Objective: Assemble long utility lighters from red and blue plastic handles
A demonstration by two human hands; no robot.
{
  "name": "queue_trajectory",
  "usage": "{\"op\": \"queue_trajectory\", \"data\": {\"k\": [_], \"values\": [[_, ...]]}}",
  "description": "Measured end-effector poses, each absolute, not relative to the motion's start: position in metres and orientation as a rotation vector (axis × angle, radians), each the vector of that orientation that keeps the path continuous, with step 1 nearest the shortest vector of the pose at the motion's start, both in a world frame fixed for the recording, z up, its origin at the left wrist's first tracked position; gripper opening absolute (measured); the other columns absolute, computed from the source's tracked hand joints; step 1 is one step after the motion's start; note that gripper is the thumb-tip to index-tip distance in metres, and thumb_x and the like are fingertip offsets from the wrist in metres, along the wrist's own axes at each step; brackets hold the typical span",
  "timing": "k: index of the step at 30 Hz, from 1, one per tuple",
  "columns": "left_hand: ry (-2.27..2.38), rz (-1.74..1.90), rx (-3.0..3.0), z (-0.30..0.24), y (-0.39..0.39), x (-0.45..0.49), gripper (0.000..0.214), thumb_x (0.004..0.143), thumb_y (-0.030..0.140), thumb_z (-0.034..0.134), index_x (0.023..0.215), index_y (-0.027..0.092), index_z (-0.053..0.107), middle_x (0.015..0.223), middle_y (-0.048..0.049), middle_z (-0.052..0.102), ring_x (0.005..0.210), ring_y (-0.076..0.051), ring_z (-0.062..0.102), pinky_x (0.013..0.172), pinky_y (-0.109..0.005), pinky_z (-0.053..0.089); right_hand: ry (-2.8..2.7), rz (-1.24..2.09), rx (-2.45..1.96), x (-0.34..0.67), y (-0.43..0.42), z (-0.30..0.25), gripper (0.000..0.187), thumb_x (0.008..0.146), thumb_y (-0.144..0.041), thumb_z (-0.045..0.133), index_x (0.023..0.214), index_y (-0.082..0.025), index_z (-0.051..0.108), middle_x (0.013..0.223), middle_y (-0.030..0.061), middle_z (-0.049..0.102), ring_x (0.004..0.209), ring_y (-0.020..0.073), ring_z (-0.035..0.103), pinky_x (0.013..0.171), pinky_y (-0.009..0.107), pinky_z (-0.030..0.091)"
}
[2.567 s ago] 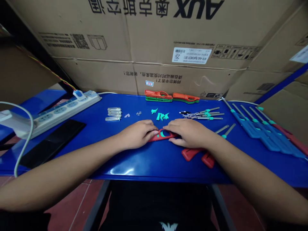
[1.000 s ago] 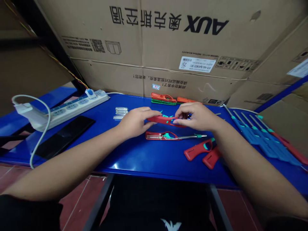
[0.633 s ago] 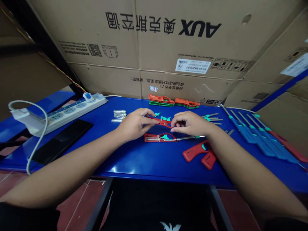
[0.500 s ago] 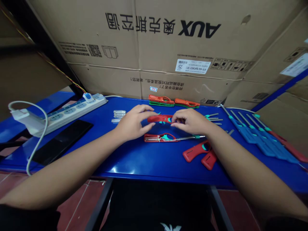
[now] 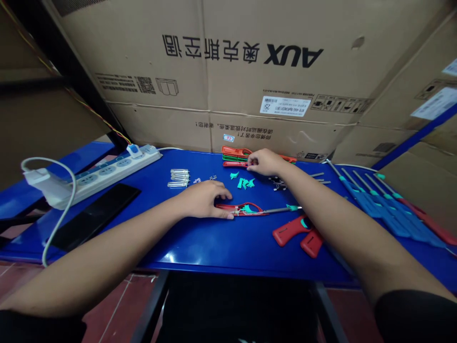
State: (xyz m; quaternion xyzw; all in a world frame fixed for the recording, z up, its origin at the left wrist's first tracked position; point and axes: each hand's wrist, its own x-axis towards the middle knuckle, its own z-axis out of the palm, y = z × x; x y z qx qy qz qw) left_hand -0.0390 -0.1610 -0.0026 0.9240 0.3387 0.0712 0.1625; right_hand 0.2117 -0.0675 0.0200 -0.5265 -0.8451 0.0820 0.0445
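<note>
Red plastic lighter shell (image 5: 233,164) pinched in the right hand (image 5: 264,163), just before the orange shells (image 5: 233,152); the left hand (image 5: 202,200), fingers loosely spread, rests on an open long lighter (image 5: 243,208) on the blue table (image 5: 200,245).

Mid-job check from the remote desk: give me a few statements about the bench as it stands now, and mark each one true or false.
1. The left hand rests on the red tool with a metal shaft. True.
2. The right hand is on the blue-handled tools at the far right. False: it holds a red piece beside the stacked orange and green parts.
3. Small teal pieces lie on the blue table between the two hands. True.
4. The clear tubes stand upright. False: they lie flat, side by side.
</note>
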Motion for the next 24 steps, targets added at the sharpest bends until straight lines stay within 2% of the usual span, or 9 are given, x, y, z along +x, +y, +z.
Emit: {"op": "queue_trajectory", "data": {"k": [10,13,16,20,22,24], "values": [[0.915,0.195,2.595,-0.006,-0.164,-0.033,0.06,0.08,0.066,0.068,0.117,0.019,0.072,0.103,-0.0081,0.07,0.091,-0.022,0.066,0.08,-0.032,0.05,-2.532,0.305,-1.863,0.314,-0.072,0.031,0.019,0.079,-0.04,0.067,0.081,-0.022,0.073,0.077,0.0011,0.073,0.071,0.0161,0.063,0.064,0.026,0.043],[0.915,0.173,2.586,-0.006,-0.166,-0.03,0.053,0.077,0.058,0.075,0.114,0.02,0.072,0.102,-0.0071,0.07,0.09,-0.021,0.065,0.078,-0.03,0.05,-2.574,0.271,-1.895,0.331,-0.074,0.023,0.02,0.08,-0.042,0.067,0.084,-0.023,0.074,0.078,-0.0002,0.074,0.071,0.0151,0.064,0.063,0.025,0.043],[0.898,0.178,2.567,-0.004,-0.167,-0.028,0.042,0.079,0.048,0.075,0.111,0.02,0.073,0.101,-0.0062,0.069,0.088,-0.019,0.065,0.076,-0.028,0.05,-2.581,0.213,-1.919,0.335,-0.075,0.016,0.018,0.08,-0.039,0.067,0.086,-0.024,0.075,0.083,-0.0001,0.076,0.073,0.015,0.065,0.063,0.025,0.043],[0.856,0.181,2.56,-0.003,-0.168,-0.029,0.039,0.08,0.045,0.074,0.11,0.021,0.073,0.098,-0.0059,0.068,0.085,-0.018,0.065,0.076,-0.028,0.05,-2.546,0.07,-1.972,0.328,-0.086,0.017,0.022,0.082,-0.04,0.066,0.088,-0.021,0.076,0.087,0.0064,0.076,0.077,0.0206,0.065,0.063,0.03,0.042],[0.838,0.192,2.559,-0.004,-0.167,-0.029,0.039,0.08,0.046,0.074,0.109,0.021,0.073,0.098,-0.0058,0.068,0.084,-0.017,0.065,0.075,-0.028,0.05,-2.56,0.005,-1.898,0.314,-0.1,0.021,0.026,0.085,-0.04,0.062,0.093,-0.02,0.077,0.091,0.0095,0.076,0.081,0.0238,0.065,0.065,0.032,0.043],[0.828,0.207,2.553,-0.005,-0.167,-0.029,0.038,0.08,0.046,0.075,0.109,0.021,0.073,0.097,-0.0056,0.069,0.084,-0.017,0.065,0.075,-0.028,0.05,-2.678,0.037,-1.589,0.294,-0.12,0.024,0.028,0.088,-0.038,0.059,0.101,-0.021,0.076,0.099,0.0091,0.075,0.087,0.0234,0.066,0.072,0.033,0.045]]}}
